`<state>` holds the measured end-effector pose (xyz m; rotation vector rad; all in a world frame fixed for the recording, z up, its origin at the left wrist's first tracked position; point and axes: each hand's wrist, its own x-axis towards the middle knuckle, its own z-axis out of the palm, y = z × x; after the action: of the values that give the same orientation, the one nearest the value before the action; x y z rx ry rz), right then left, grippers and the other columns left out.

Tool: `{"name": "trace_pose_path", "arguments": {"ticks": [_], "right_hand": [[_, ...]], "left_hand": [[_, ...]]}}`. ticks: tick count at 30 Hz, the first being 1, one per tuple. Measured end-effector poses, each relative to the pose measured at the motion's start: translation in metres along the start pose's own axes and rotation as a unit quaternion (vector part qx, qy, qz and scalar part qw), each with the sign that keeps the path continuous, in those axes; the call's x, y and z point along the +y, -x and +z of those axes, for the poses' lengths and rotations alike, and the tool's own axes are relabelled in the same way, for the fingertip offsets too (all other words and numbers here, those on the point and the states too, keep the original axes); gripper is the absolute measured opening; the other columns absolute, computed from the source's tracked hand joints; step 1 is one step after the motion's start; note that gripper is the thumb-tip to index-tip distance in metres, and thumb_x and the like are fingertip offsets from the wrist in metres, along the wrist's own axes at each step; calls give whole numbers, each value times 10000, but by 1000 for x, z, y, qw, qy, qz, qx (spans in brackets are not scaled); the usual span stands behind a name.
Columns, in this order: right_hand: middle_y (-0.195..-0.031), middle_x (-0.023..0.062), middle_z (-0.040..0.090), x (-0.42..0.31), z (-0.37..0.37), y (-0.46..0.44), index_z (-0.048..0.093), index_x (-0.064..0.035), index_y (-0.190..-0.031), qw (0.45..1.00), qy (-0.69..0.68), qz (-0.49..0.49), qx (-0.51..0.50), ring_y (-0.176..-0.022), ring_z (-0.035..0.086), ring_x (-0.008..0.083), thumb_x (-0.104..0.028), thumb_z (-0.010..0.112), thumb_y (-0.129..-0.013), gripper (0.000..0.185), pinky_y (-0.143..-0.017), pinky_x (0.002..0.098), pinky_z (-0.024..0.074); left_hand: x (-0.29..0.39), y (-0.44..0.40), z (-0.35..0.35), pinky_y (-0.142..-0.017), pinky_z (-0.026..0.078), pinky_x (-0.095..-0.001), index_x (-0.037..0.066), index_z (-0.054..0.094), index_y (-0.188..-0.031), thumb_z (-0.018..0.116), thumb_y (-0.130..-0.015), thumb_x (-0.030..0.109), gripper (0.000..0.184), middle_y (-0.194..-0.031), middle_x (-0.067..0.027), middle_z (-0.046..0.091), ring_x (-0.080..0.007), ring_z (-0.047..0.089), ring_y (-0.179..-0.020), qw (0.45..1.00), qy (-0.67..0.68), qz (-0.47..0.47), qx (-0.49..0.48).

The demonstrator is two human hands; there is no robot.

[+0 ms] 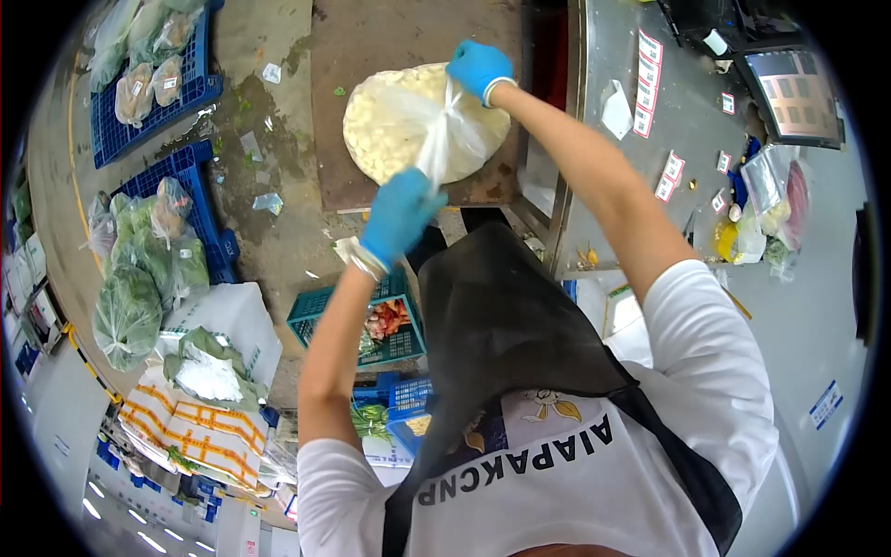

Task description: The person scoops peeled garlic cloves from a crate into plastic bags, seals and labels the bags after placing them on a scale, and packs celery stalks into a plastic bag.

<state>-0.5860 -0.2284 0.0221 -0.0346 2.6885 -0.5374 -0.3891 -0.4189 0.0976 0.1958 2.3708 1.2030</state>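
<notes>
A large clear plastic bag (385, 130), full of small pale pieces that look like peeled garlic cloves, lies on a brown board (339, 186) in front of me. Its gathered plastic runs across the top in a twisted white strip. My left hand (401, 218), in a blue glove, is closed round the near end of this strip at the bag's lower edge. At the far side, my blue-gloved right hand (480, 70) is closed on another strand of the bag's plastic. The left hand is slightly blurred, and the fingertips of both are partly hidden.
Blue crates (200, 167) with bagged vegetables (139, 251) stand to the left. A green crate (306, 316) sits by my legs. The metal counter (608, 195) on the right bears label strips (647, 84) and a screen (794, 93). Scraps litter the wet floor.
</notes>
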Motion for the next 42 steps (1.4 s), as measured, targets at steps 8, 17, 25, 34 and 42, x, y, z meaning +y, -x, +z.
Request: {"name": "trace_pose_path", "arguments": {"ticks": [8, 17, 25, 34, 42], "right_hand": [[-878, 138, 685, -20, 20, 33, 648, -115, -970, 994, -97, 21, 52, -827, 646, 348, -284, 529, -820, 255, -765, 428, 501], [-943, 244, 654, 9, 17, 17, 654, -39, -967, 986, -107, 122, 43, -883, 637, 410, -298, 507, -808, 337, -811, 454, 506], [-1228, 137, 588, -11, -47, 99, 567, 24, -1232, 646, -697, 2, -311, -1073, 584, 179, -20, 550, -856, 379, -917, 299, 492], [-875, 152, 677, -14, 1, 53, 668, -75, -882, 978, -190, -79, 42, -746, 654, 301, -186, 592, -775, 172, -674, 402, 520], [-1036, 149, 658, 0, 12, 65, 631, -106, -1090, 984, -171, -48, 15, -908, 650, 325, -245, 599, -816, 309, -771, 399, 519]], "left_hand": [[-1, -8, 15, -608, 444, -401, 66, 621, -667, 704, -759, 310, 274, -815, -86, 624, -298, 572, -765, 975, -192, -37, 110], [-1, 13, 13, -785, 435, -361, 47, 609, -810, 565, -893, 167, 152, -802, -59, 567, -227, 563, -899, 965, 117, 62, 228], [39, -53, -35, -1027, 389, -345, 20, 245, -1457, 499, -927, 57, 589, -1448, -148, 352, -239, 431, -1266, 871, 481, -47, 86], [11, -48, -17, -714, 419, -253, -1, 591, -1160, 700, -808, 164, 404, -916, -15, 570, -121, 484, -781, 959, 241, -150, 3], [30, 5, 7, -693, 432, -282, 12, 591, -911, 699, -832, 111, 167, -934, -50, 569, -150, 470, -729, 985, 83, -35, 149]]}}
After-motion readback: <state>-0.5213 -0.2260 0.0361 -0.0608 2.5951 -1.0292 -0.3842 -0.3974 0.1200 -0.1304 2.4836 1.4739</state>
